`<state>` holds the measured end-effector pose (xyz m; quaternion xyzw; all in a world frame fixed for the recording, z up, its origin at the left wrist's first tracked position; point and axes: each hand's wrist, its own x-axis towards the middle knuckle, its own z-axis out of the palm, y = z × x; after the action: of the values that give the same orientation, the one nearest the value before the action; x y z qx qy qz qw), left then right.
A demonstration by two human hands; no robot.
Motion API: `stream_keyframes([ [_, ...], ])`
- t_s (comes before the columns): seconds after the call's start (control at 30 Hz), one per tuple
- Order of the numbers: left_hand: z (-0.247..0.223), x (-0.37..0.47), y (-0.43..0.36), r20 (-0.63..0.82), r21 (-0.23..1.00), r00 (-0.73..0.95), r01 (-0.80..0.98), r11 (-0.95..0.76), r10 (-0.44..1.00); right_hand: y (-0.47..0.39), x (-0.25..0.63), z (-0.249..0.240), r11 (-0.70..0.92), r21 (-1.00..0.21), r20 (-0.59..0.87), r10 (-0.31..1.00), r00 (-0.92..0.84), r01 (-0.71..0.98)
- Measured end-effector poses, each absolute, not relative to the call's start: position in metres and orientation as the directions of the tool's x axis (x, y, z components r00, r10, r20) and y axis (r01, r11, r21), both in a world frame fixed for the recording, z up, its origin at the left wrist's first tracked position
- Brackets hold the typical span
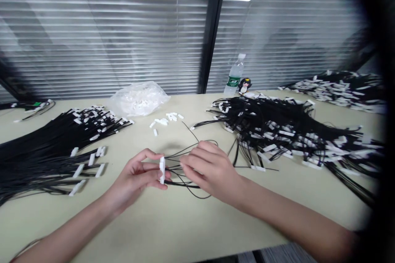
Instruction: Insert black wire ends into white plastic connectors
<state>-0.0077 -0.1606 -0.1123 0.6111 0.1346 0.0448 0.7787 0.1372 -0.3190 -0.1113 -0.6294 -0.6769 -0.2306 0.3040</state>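
Between the thumb and fingers of my left hand (140,174) is a white connector housing (162,170), held upright above the table. Several thin black wires (177,183) run from its right side toward my right hand (210,168). The right fingers are closed in a pinch around some of these wires; the exact fingertip contact is partly hidden. One wire loops below the hand, and another sticks up past it. Small loose white connectors (163,121) lie on the table just beyond my hands.
A clear plastic bag (140,98) of white pieces sits at the back. Bundled black cables with white connectors lie left (46,144) and in a heap right (271,119). A water bottle (234,76) and penguin figure (245,86) stand before the blinds.
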Motion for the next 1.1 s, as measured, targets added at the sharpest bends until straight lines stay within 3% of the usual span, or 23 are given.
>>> stream_keyframes([
  [0.17,-0.117,-0.008,-0.164,-0.116,0.982,0.956,0.070,0.177,0.268,-0.317,0.133,-0.116,0.101,-0.077,0.625,0.780,-0.031,0.992],
  [0.4,-0.120,-0.009,-0.163,-0.108,0.988,0.964,0.077,0.135,0.242,-0.316,0.128,-0.119,0.170,-0.130,0.661,0.750,-0.042,0.977],
  [0.63,-0.119,-0.009,-0.165,-0.114,0.988,0.967,0.086,0.129,0.227,-0.316,0.127,-0.122,0.170,-0.089,0.666,0.743,-0.068,0.981],
  [0.77,-0.113,-0.008,-0.165,-0.122,0.987,0.962,0.092,0.129,0.243,-0.316,0.131,-0.123,0.083,0.008,0.629,0.774,-0.069,0.997],
  [0.87,-0.113,-0.007,-0.161,-0.110,0.989,0.965,0.083,0.122,0.238,-0.315,0.148,-0.118,-0.078,0.005,0.638,0.768,0.057,0.997],
  [1.0,-0.118,-0.007,-0.152,-0.090,0.987,0.975,0.061,0.146,0.202,-0.315,0.188,-0.108,-0.328,-0.188,0.625,0.687,0.371,0.926],
  [1.03,-0.119,-0.007,-0.151,-0.092,0.986,0.977,0.063,0.156,0.193,-0.315,0.198,-0.106,-0.345,-0.298,0.595,0.662,0.456,0.890],
  [1.1,-0.120,-0.007,-0.149,-0.101,0.983,0.979,0.071,0.167,0.177,-0.315,0.213,-0.104,-0.261,-0.651,0.400,0.681,0.613,0.713],
])
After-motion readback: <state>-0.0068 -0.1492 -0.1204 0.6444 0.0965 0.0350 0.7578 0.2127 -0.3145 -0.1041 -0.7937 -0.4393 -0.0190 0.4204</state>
